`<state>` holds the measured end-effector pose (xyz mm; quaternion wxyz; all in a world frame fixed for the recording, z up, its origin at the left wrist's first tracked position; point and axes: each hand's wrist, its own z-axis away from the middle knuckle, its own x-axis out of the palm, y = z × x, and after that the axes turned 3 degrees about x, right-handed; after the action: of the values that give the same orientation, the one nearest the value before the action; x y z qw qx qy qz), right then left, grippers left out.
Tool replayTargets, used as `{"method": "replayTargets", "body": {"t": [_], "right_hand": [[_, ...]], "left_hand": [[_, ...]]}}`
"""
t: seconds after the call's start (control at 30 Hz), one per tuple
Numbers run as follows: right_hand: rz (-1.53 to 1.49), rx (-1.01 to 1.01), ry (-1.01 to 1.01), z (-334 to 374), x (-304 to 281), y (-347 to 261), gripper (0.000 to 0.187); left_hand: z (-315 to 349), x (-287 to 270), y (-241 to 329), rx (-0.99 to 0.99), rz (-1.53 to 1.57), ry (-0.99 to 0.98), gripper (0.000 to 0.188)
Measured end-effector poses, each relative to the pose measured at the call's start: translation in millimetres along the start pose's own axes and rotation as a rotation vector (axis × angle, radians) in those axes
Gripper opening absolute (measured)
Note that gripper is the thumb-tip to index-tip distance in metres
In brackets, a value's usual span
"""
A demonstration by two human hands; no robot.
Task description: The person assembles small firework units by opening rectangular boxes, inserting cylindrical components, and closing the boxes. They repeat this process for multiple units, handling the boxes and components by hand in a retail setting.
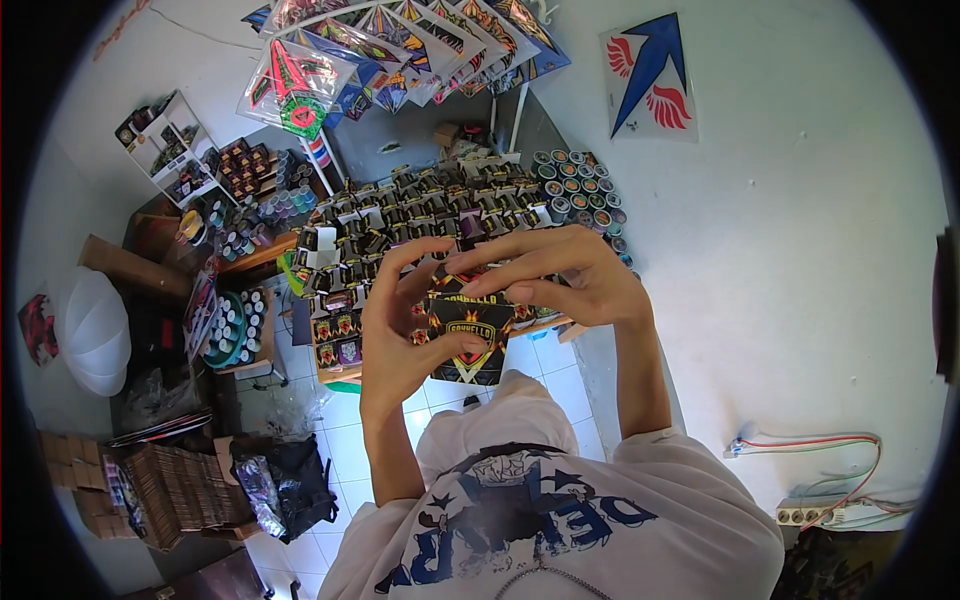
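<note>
A small black cardboard box (468, 362), printed with a red and yellow emblem, is held up in front of my chest. My left hand (398, 340) is closed round its left side, the thumb across the front face and the fingers up behind the top. My right hand (575, 272) reaches over from the right, its fingers bent against the top edge and flap of the box. What lies inside the box is hidden. Just beyond my hands, a table carries rows of similar black boxes (400, 205), many with flaps standing up.
Round tins (580, 185) stand in rows at the table's right end. Kites in clear sleeves (400, 50) hang from a white rack above. Left are a teal basin (240, 345) of jars, a white umbrella (92, 332) and stacked flat cardboard (180, 485). A power strip (825, 513) sits lower right.
</note>
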<state>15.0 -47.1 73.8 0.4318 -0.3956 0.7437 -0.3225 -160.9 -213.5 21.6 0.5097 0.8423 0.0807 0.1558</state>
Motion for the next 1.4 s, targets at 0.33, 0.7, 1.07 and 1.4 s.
{"method": "replayTargets", "body": {"t": [0.33, 0.7, 1.07, 1.4], "right_hand": [[-0.071, 0.068, -0.048, 0.9, 5.5, -7.1, 0.034], [0.110, 0.041, 0.159, 6.9, 30.4, 0.5, 0.037], [-0.331, 0.198, 0.280, 13.6, 34.7, 22.3, 0.071], [-0.348, 0.121, 0.253, 6.5, 12.8, 41.3, 0.081]], "left_hand": [[2.5, -2.2, -1.0, -0.005, 0.031, 0.057, 0.093], [1.2, 1.5, -5.5, 0.011, -0.221, 0.127, 0.092], [-17.4, 3.3, -19.4, 0.213, -0.162, 0.099, 0.103], [-33.4, 7.8, -25.5, 0.110, -0.056, 0.178, 0.087]]}}
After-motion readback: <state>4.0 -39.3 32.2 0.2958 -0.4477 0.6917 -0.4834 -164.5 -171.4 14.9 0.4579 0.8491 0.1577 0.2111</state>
